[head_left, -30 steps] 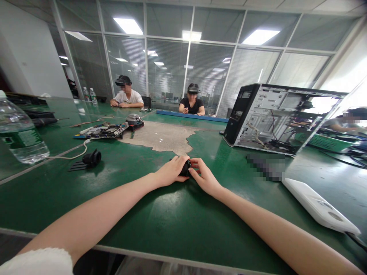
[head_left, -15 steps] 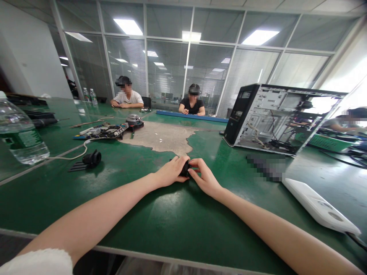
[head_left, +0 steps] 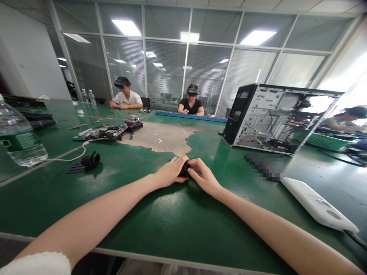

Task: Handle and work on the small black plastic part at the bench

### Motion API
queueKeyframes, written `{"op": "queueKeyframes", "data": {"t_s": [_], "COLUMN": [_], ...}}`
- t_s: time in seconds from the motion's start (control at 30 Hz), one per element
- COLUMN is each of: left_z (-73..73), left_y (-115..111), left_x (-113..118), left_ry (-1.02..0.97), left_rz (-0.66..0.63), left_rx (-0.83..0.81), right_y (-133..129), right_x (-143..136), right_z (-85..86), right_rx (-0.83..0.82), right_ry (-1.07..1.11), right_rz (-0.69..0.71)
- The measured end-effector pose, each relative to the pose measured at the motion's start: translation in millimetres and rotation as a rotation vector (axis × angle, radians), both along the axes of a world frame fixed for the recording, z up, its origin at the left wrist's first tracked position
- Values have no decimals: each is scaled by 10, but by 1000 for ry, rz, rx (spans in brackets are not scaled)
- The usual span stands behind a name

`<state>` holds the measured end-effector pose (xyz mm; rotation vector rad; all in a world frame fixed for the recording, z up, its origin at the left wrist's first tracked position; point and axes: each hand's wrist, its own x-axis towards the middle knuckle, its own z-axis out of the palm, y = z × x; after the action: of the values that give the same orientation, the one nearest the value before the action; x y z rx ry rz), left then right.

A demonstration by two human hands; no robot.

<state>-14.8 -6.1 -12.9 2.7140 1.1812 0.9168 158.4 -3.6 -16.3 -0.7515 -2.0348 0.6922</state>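
Left hand (head_left: 172, 170) gripping black part (head_left: 184, 169), right hand (head_left: 205, 178) pinching its end, inboard of tabletop (head_left: 169, 225) front edge; uneven pressure could slip it.

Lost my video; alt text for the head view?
The left hand grips a small black part, with the right hand at its side, over a green table. To the left are a pronged black piece and a water bottle; to the right, an open computer case.
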Motion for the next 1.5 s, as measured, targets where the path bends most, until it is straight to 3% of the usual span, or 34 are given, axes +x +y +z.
{"op": "queueKeyframes", "data": {"t_s": [0.13,0.47,0.77,1.07,1.23,1.5], "left_z": [-3,26,-8,12,5,-1], "left_y": [3,-17,11,-3,-3,1], "left_x": [-1,7,-4,3,-4,-3], "left_ry": [4,33,25,40,38,37], "left_rz": [-2,17,6,18,25,21], "left_rx": [2,1,17,12,10,21], "right_y": [17,25,11,36,-3,44], "right_x": [-3,14,0,10,13,1], "right_z": [-18,-12,3,-31,15,-15], "right_rx": [35,-184,-77,-213,-192,-175], "right_ry": [16,-19,26,-8,41,55], "right_rz": [-30,44,0,35,63,-8]}}
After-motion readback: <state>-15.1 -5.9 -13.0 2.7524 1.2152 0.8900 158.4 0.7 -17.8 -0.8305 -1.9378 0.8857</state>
